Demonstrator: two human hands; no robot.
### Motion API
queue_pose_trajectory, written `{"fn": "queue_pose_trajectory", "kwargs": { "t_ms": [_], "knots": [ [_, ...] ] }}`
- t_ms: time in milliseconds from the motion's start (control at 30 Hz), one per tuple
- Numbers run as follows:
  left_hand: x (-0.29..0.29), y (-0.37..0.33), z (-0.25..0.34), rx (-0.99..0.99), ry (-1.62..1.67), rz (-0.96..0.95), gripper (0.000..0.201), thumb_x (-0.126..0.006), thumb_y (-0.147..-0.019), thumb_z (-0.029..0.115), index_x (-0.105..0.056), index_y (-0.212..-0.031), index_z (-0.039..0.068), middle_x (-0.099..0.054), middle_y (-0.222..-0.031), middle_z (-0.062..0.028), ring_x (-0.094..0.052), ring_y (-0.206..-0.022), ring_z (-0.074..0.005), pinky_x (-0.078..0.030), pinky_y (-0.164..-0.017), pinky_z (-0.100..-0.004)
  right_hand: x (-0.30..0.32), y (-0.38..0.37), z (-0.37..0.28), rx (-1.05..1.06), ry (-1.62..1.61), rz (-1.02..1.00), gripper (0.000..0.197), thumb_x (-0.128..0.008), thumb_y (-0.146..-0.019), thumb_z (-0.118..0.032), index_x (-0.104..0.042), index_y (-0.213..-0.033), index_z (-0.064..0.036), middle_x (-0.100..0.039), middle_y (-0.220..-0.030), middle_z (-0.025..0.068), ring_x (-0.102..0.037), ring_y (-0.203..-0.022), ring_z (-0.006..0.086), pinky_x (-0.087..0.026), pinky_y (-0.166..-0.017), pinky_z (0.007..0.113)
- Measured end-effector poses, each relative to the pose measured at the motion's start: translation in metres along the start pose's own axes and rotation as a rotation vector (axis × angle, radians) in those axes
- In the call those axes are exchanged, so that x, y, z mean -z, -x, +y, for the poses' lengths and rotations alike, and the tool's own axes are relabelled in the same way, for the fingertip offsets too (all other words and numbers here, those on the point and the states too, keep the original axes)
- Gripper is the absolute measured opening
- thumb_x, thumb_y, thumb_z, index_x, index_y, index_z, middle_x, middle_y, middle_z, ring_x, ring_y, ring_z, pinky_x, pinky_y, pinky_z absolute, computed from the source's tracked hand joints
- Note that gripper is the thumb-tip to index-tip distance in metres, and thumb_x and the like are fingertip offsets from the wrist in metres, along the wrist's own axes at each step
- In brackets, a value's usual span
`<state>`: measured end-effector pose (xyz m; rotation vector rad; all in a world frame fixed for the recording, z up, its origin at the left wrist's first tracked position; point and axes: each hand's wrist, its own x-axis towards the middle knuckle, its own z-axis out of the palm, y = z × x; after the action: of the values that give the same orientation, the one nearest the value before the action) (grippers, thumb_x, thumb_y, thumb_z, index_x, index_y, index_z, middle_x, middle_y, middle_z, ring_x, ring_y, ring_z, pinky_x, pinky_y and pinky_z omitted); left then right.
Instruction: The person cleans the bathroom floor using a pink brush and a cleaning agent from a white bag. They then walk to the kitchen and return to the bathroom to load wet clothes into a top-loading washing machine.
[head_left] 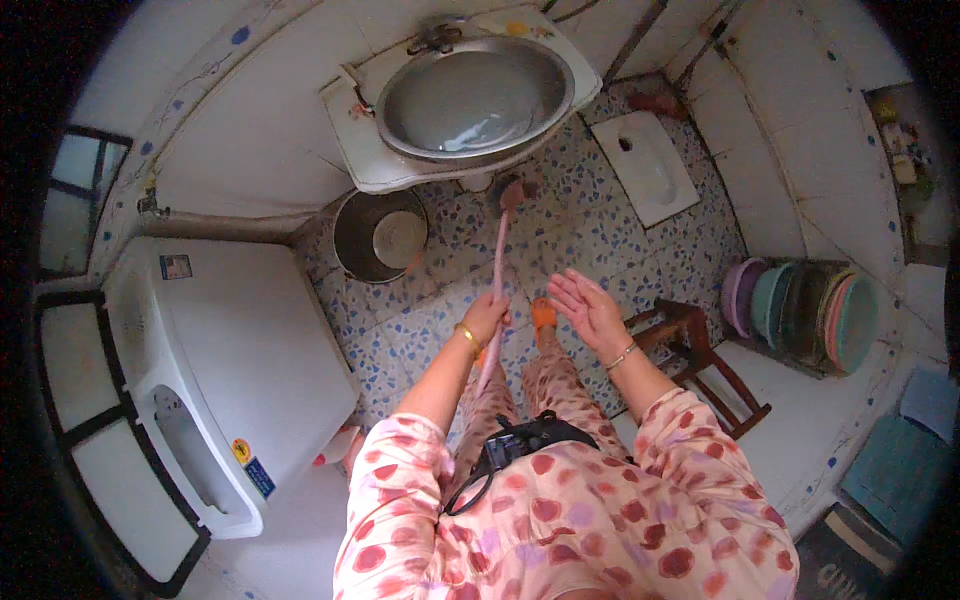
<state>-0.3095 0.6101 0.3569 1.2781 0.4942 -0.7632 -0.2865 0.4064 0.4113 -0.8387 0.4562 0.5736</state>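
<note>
Now, the long pink-handled tool slants through the left hand — its head is near the floor, but whether it touches, I cannot surely tell. Firm, relaxed grip should guide it best. The left hand is clamped around it; the right hand is open, empty, fingers almost straight.

The floor, finished in pale tiles with blue flecks, carries a round, open-topped metal bucket at the far left, an inset white squat toilet pan at the far right, and orange footwear between them, nearer the wearer.
</note>
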Motion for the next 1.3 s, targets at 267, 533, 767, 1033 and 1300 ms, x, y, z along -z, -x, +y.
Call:
{"fn": "queue_pose_trajectory", "kwargs": {
  "t_ms": [267,533,767,1033,1300],
  "knots": [
    [0.03,0.058,-0.019,0.026,0.2,-0.005,0.024,-0.049,-0.085,0.023,-0.05,-0.094,0.001,-0.048,-0.06,-0.0002,-0.046,-0.049,-0.0104,-0.04,-0.047,-0.0232,-0.078,-0.024,-0.029,-0.183,-0.338,-0.362,0.045,-0.032,-0.091,-0.033,-0.037,-0.122,-0.0003,-0.038,-0.127,0.0185,-0.034,-0.12,0.0293,-0.028,-0.1,0.043],
    [0.055,0.081,-0.038,-0.008,0.253,0.047,0.021,-0.048,-0.086,0.025,-0.047,-0.091,0.006,-0.046,-0.059,-0.0004,-0.047,-0.05,-0.0109,-0.041,-0.047,-0.0238,-0.128,-0.09,-0.077,-0.042,0.287,-0.446,0.04,-0.042,-0.088,-0.021,-0.038,-0.121,0.0018,-0.043,-0.124,0.0165,-0.043,-0.113,0.0262,-0.036,-0.094,0.037],
    [0.036,0.069,-0.051,-0.017,0.394,0.192,0.017,-0.048,-0.084,0.02,-0.049,-0.086,0.004,-0.048,-0.061,-0.0011,-0.047,-0.054,-0.0118,-0.041,-0.05,-0.0252,-0.162,-0.253,-0.141,0.17,1.007,-0.354,0.037,-0.046,-0.081,-0.012,-0.046,-0.116,-0.0005,-0.052,-0.115,0.0138,-0.051,-0.103,0.0244,-0.04,-0.087,0.032],
    [-0.004,0.039,-0.093,0.094,0.427,0.311,0.028,-0.047,-0.086,0.022,-0.048,-0.104,0.002,-0.048,-0.063,-0.0008,-0.047,-0.059,-0.0098,-0.04,-0.051,-0.024,-0.111,-0.417,-0.134,0.672,2.304,-0.617,0.039,-0.054,-0.076,-0.026,-0.051,-0.113,-0.0139,-0.051,-0.111,0.0165,-0.047,-0.105,0.0308,-0.037,-0.089,0.04],
    [-0.023,0.026,-0.071,0.146,0.746,0.385,0.026,-0.042,-0.087,0.018,-0.05,-0.101,-0.002,-0.049,-0.064,-0.0026,-0.048,-0.057,-0.0116,-0.043,-0.052,-0.0241,-0.143,-0.452,-0.106,0.695,2.271,-0.848,0.038,-0.053,-0.075,-0.031,-0.055,-0.108,-0.0137,-0.047,-0.117,0.0146,-0.044,-0.108,0.0313,-0.033,-0.094,0.041]
  ]
}}
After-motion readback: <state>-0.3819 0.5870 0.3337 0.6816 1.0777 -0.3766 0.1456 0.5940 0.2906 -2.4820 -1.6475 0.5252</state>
